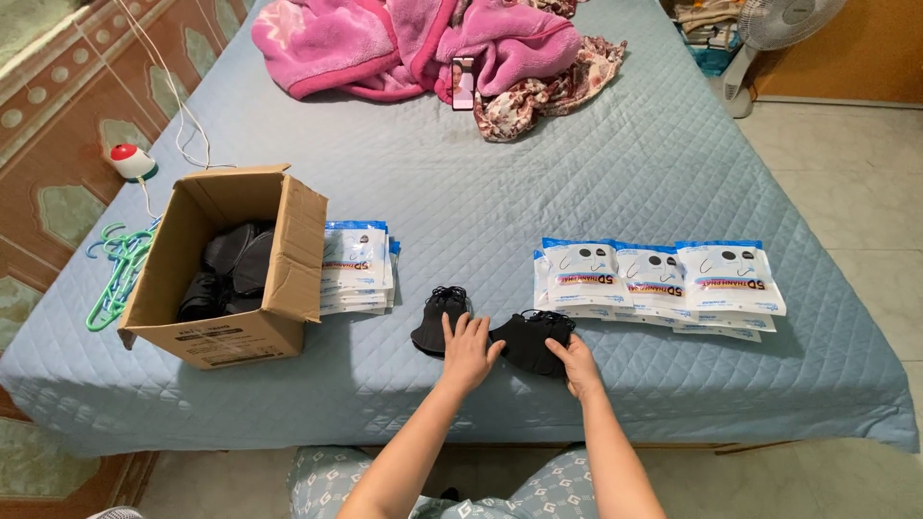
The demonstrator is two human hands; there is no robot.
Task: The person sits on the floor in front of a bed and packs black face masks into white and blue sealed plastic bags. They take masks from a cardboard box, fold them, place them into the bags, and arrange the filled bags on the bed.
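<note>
Two small stacks of black face masks lie on the blue quilted bed near its front edge. My left hand (pixel 468 348) rests flat, fingers spread, on the bed with its fingertips touching the left mask stack (pixel 438 320). My right hand (pixel 575 362) touches the right mask stack (pixel 529 338), fingers curled at its edge. Neither hand lifts anything. A row of white and blue sealed mask packets (pixel 659 274) lies just right of my hands.
An open cardboard box (pixel 288 255) holding more black masks stands at the left, a stack of packets (pixel 356 267) beside it. Green hangers (pixel 115 274) lie at the left edge. Pink blankets (pixel 423 43), a phone (pixel 463 83) and a fan (pixel 769 29) are farther back.
</note>
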